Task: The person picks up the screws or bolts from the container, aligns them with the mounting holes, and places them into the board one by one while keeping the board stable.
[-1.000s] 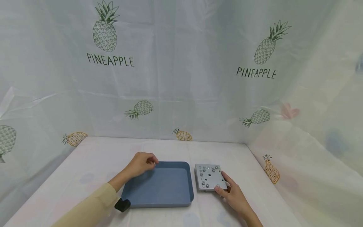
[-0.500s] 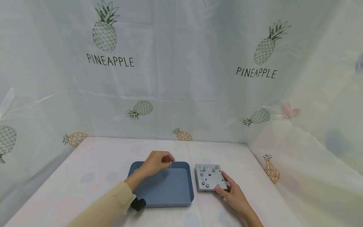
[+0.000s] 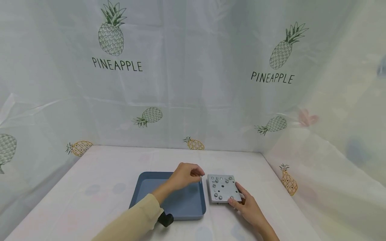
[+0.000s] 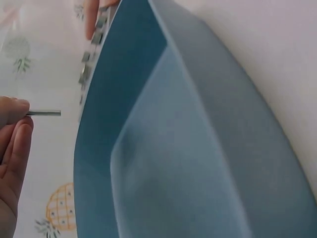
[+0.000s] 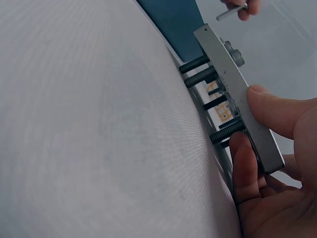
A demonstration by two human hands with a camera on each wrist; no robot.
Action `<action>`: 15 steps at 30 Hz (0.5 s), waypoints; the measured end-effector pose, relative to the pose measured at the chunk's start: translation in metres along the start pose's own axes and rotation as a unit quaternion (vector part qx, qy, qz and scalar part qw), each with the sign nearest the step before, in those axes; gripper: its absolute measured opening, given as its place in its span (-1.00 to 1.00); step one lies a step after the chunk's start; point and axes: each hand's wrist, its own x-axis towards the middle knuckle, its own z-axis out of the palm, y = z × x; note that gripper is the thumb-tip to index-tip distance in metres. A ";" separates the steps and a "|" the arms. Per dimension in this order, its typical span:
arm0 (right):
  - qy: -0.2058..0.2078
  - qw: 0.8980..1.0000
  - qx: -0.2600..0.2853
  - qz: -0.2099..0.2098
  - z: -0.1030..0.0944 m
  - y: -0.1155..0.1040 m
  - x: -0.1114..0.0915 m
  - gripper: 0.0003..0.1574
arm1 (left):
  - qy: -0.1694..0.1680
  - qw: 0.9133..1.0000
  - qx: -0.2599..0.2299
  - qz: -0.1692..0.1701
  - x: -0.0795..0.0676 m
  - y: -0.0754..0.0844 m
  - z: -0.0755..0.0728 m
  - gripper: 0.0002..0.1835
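In the head view my left hand (image 3: pixel 184 175) pinches a thin metal pin (image 4: pixel 46 113) between thumb and fingertips. The pin points away from the fingertips, over the right back edge of the blue tray (image 3: pixel 187 205). My right hand (image 3: pixel 251 209) grips a square metal plate (image 3: pixel 223 193) by its right front corner, thumb on one face and fingers beneath. Socket-head bolts (image 5: pixel 238 58) and several holes show on the plate's top. Threaded bolt ends (image 5: pixel 200 77) stick out below it, as the right wrist view shows.
The tray lies on the white patterned tablecloth (image 3: pixel 117 167), just left of the plate. A black device (image 3: pixel 166 220) sits at the left wrist, over the tray's front edge. A pineapple-print curtain (image 3: pixel 205 83) hangs behind the table.
My left hand has moved right with the pin, from the tray's back left to its right edge near the plate. The right hand and plate have stayed in place.
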 end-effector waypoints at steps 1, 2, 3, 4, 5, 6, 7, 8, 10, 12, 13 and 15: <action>0.000 1.000 -0.001 0.000 0.000 0.000 0.000 0.22 | -0.001 1.000 -0.002 0.001 0.002 0.002 0.003 -0.86; 0.000 1.000 0.000 -0.001 0.000 0.000 0.000 0.22 | -0.003 1.000 -0.005 0.003 0.003 0.003 0.007 -0.86; 0.000 1.000 0.000 0.000 0.000 0.000 0.000 0.22 | -0.004 1.000 -0.008 0.004 0.005 0.005 0.010 -0.86; 0.001 1.000 0.002 0.001 0.000 0.000 0.000 0.21 | -0.006 1.000 -0.011 0.003 0.007 0.007 0.013 -0.86; 0.000 1.000 0.005 0.002 0.000 0.000 0.000 0.21 | -0.007 1.000 -0.012 0.003 0.008 0.009 0.015 -0.85; 0.000 1.000 0.006 0.001 0.000 0.000 0.000 0.21 | -0.009 1.000 -0.015 0.003 0.010 0.010 0.018 -0.85; 0.000 1.000 0.005 0.001 0.000 0.000 0.000 0.21 | -0.010 1.000 -0.017 0.003 0.011 0.012 0.020 -0.84; -0.001 1.000 0.005 0.002 0.000 0.000 0.000 0.21 | -0.011 1.000 -0.018 0.004 0.012 0.013 0.022 -0.84; -0.002 1.000 0.004 0.001 0.000 0.000 0.001 0.22 | -0.013 1.000 -0.016 0.002 0.015 0.016 0.026 -0.84; -0.003 1.000 0.003 0.000 0.000 0.000 0.001 0.23 | -0.015 1.000 -0.016 0.003 0.016 0.019 0.028 -0.85; -0.003 1.000 0.002 -0.001 0.000 0.000 0.001 0.23 | -0.016 1.000 -0.014 0.004 0.017 0.019 0.030 -0.85; -0.004 1.000 0.006 -0.001 -0.001 0.001 0.001 0.22 | -0.019 1.000 -0.011 0.003 0.019 0.021 0.033 -0.85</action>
